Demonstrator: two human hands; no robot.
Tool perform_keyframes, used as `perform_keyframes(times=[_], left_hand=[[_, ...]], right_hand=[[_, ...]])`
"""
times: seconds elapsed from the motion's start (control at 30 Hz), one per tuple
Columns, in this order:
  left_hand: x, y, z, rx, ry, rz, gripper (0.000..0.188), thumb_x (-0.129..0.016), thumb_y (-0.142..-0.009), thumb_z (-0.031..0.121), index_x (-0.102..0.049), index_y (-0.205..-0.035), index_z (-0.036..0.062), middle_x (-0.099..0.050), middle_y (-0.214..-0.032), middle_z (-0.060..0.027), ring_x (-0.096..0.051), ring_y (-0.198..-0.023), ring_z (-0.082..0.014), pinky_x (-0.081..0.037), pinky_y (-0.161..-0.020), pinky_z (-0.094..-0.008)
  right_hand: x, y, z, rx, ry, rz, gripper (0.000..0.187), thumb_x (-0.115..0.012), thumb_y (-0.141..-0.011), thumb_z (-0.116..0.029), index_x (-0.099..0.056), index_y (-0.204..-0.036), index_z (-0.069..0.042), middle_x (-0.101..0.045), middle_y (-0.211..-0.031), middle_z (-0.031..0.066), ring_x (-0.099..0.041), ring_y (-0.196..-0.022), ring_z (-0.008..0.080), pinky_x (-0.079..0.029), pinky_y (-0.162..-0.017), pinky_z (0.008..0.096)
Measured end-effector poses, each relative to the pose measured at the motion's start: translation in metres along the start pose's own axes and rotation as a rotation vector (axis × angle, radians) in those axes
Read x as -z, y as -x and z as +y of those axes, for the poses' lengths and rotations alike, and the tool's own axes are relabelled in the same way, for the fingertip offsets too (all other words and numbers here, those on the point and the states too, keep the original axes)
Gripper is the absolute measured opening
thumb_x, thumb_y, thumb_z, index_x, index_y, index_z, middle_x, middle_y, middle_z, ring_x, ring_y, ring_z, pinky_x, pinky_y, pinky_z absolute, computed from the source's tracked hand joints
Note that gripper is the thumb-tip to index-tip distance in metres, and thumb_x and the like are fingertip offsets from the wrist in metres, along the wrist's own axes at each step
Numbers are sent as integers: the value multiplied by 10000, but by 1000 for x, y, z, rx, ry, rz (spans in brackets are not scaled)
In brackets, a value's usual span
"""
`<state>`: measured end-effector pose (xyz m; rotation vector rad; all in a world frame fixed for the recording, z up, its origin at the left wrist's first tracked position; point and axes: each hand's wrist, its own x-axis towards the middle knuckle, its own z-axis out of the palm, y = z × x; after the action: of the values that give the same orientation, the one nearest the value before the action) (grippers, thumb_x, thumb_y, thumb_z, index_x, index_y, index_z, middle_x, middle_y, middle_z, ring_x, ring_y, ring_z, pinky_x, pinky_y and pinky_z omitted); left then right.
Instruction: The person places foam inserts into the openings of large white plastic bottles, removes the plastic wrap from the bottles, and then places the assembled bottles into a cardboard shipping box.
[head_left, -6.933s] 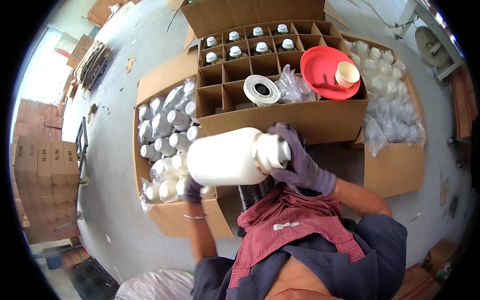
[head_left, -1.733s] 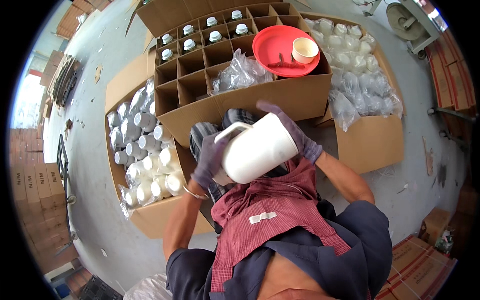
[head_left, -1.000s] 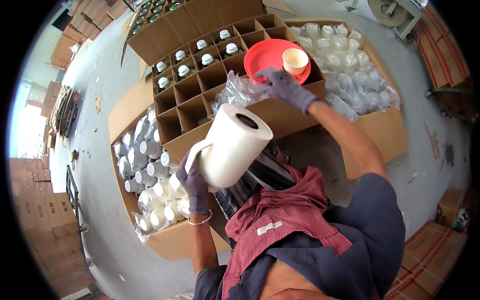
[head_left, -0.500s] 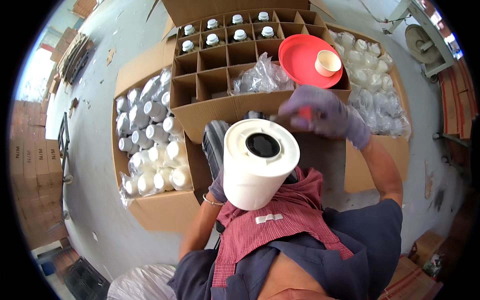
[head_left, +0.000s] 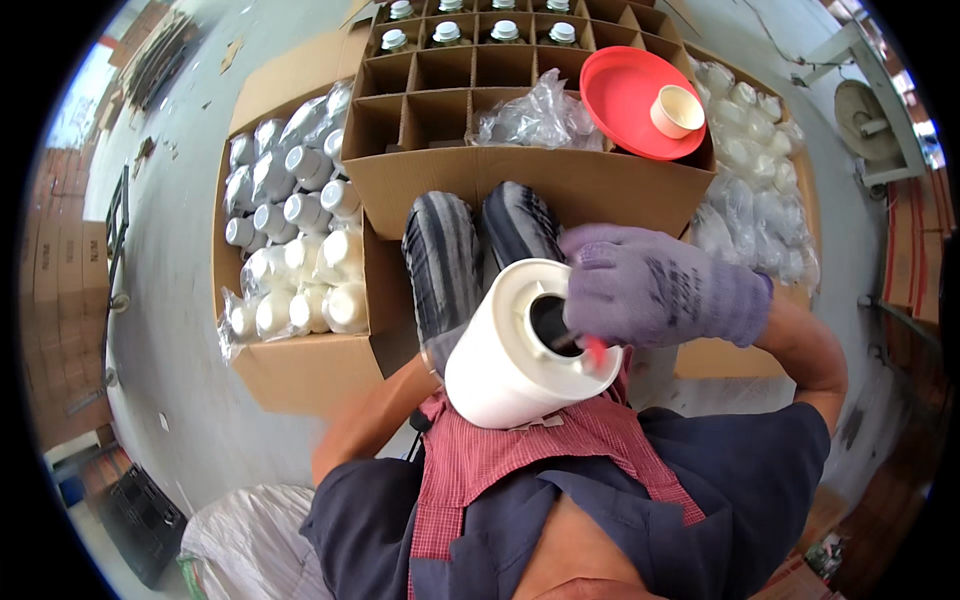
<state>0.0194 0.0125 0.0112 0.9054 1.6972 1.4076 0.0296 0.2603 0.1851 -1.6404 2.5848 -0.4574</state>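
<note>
A white plastic cylinder (head_left: 500, 355) rests tilted over my lap, its ring-shaped end up, with a round black opening (head_left: 548, 322). My left hand (head_left: 446, 350), in a grey-purple glove, supports the cylinder from its left side; its fingers are mostly hidden behind it. Over the opening, my right hand (head_left: 650, 290), in a purple glove with dark marks, is closed around a small red-handled tool (head_left: 595, 352). Only a bit of red shows below the fist. The tool's working end is at the opening and too blurred to make out.
Ahead stands a divided carton (head_left: 530, 190) with white-capped bottles (head_left: 447, 33), clear plastic wrap (head_left: 540, 115), a red lid (head_left: 632, 100) and a cream cup (head_left: 677, 111). Open cartons flank it: wrapped grey and cream cups (head_left: 305, 210) at left, bagged pale items (head_left: 755, 140) at right.
My right hand has moved down from beside the carton to the cylinder's opening, bringing the red-handled tool. The cylinder now leans further to the right, and the view has shifted.
</note>
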Motion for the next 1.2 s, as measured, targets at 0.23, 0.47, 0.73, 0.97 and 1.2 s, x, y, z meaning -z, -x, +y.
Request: perform_keyframes(times=[0.23,0.47,0.73,0.97,1.2], left_hand=[[45,14,33,-160,35,886,212,-518,-932,128,-667,-937,-22,-694,-891,-111,-656,-825,-164,-518,-742,-306],[73,-3,81,-538,-993,717,163,-523,-929,95,-639,-931,-19,-683,-989,-159,-648,-1008,-347,-493,-934,-469],[111,29,35,10,-876,963,511,-547,-795,-27,-504,-1304,-1,-603,-1093,-173,-616,-970,-314,-501,-839,-382],[122,49,-9,300,-692,640,397,-587,-787,91,-638,-1174,18,-706,-963,-154,-688,-886,-292,-530,-793,-358],[65,36,-7,-146,-484,493,151,-560,-757,-1,-663,-867,2,-662,-743,-151,-656,-665,-313,-506,-602,-359]], right_hand=[[-71,14,22,-1262,-1364,411,204,-557,-953,-312,-532,-934,-110,-549,-719,-9,-505,-513,113,-423,-447,253],[-113,21,65,-946,-1646,487,196,-495,-982,-252,-538,-853,-111,-459,-645,-45,-394,-477,34,-325,-398,204],[-80,39,186,-1255,-102,575,321,-572,-898,-263,-505,-1107,-29,-609,-981,204,-630,-810,374,-518,-735,453],[-109,78,238,-1241,288,467,349,-588,-861,-286,-560,-1148,-89,-573,-1131,190,-592,-1012,375,-457,-897,498],[-124,150,200,-1698,466,524,328,-692,-790,-325,-650,-1088,-196,-508,-1217,139,-434,-1204,339,-305,-984,616]])
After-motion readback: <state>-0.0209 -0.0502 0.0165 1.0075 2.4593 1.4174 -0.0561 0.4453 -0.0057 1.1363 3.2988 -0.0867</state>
